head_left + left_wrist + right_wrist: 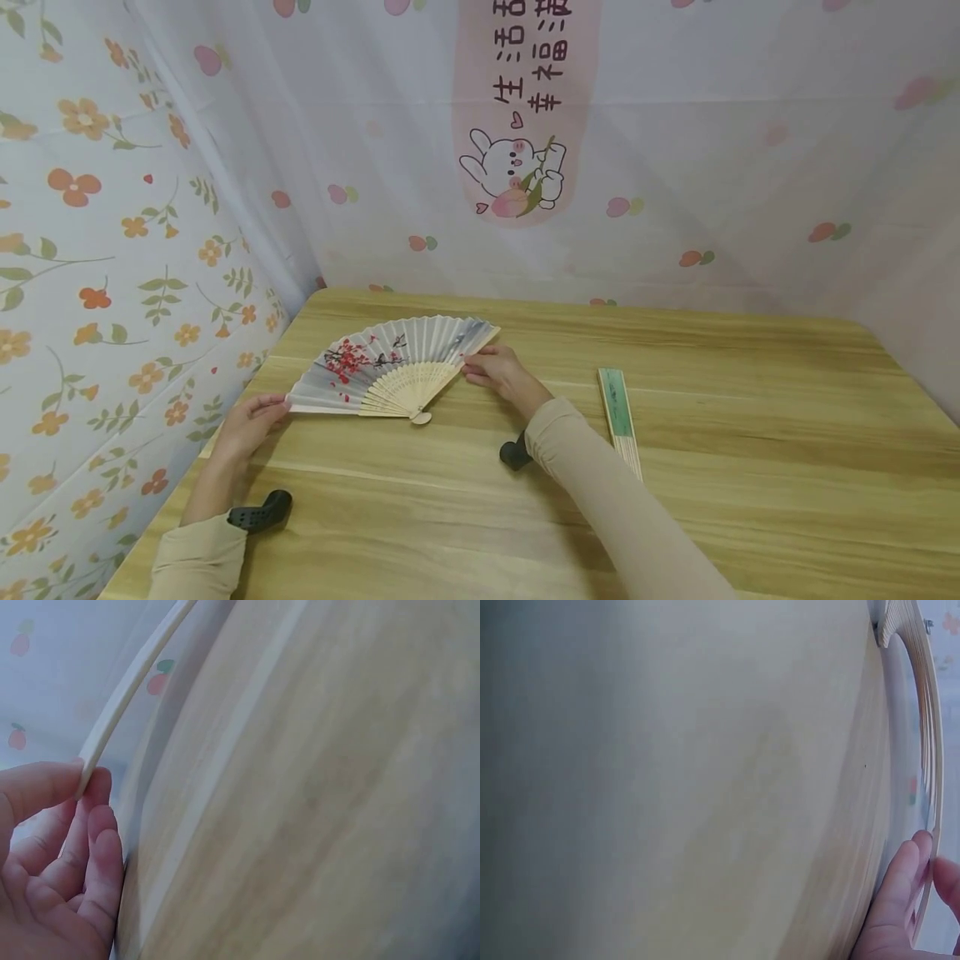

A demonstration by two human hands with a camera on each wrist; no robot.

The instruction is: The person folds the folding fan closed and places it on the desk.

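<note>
**Spread fan [397,367] pinched at both ends**

Over the table's [375,517] left part, I see the left hand [243,429] and right hand [502,375] each pinching an outer edge [483,340]. Pulling too wide, I judge, could tear the leaf [435,337].

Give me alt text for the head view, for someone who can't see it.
A person's left hand and right hand hold opposite edges of an open folding fan with red blossoms over a wooden table. To the right lies what looks like a closed green fan.
</note>
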